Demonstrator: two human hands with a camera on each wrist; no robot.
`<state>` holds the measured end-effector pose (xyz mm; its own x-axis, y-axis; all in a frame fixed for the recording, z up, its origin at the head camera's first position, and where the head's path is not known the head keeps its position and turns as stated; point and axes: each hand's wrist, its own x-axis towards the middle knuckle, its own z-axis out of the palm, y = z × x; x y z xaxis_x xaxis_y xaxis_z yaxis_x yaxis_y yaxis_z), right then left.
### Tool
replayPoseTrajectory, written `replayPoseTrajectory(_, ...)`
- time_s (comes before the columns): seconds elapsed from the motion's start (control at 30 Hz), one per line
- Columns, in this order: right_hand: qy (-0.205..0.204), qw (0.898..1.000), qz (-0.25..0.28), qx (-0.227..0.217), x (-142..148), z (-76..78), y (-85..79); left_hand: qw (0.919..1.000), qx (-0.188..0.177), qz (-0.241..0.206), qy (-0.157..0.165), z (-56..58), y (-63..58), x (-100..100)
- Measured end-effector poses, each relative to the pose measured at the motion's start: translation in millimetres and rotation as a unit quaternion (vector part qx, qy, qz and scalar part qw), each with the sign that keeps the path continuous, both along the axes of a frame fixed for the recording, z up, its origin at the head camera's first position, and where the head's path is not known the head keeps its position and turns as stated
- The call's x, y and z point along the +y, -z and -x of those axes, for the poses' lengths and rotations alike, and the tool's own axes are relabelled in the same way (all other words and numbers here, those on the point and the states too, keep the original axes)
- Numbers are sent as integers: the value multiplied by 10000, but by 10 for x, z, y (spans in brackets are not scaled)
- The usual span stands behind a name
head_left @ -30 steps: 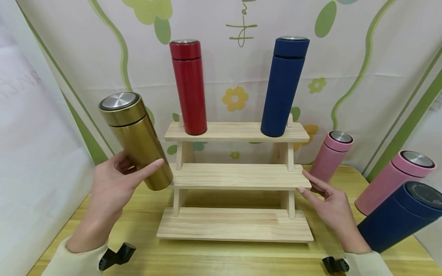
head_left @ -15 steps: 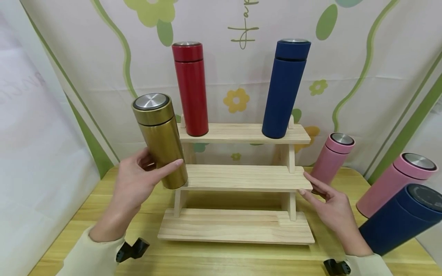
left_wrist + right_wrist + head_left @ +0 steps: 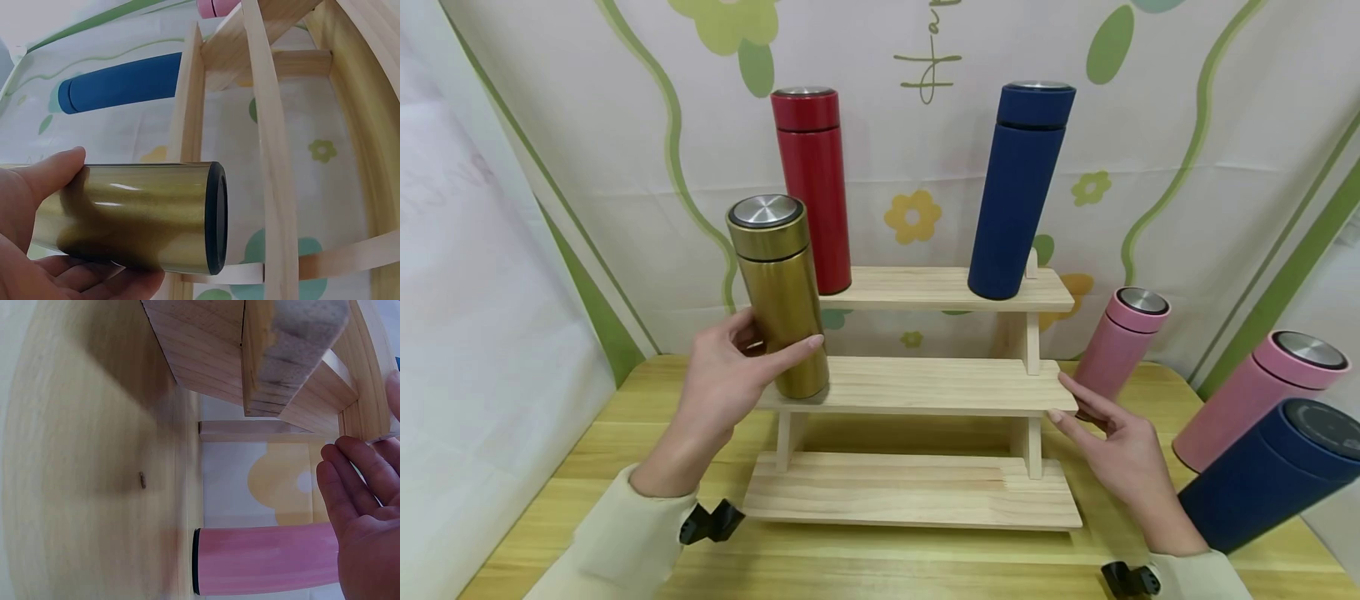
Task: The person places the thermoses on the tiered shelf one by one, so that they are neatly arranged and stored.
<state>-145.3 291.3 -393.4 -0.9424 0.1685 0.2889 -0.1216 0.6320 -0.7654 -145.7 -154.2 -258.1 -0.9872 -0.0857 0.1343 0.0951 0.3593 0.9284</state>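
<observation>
Gold flask (image 3: 784, 292) first: from my remote seat I see it near upright at the left end of the rack (image 3: 917, 493), its base above the middle shelf (image 3: 925, 385) and clear of the wood in the left wrist view; how far back it sits I cannot tell. The left hand (image 3: 721, 368) grips its lower half, thumb on one side, fingers on the other. The right hand (image 3: 1116, 450) pinches that shelf's right end between thumb and forefinger, bracing the rack, I judge. I'd lower slowly, base level, well inside the rack's front edge, and loosen only once the whole base bears. I'd keep clear of the red flask (image 3: 816, 192) on the rack's top shelf, and avoid tugging rightward: a pink flask (image 3: 1118, 346) stands just beside the rack.
</observation>
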Motion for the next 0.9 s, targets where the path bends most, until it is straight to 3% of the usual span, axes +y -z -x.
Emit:
replayPoseTrajectory(0.53,-87,9998,-10,158,-14,10,20,10000,13,-47,41,202,102,76)
replayPoseTrajectory(0.9,-65,9999,-20,129,-16,0,8,9999,88,143,-19,273,185,107)
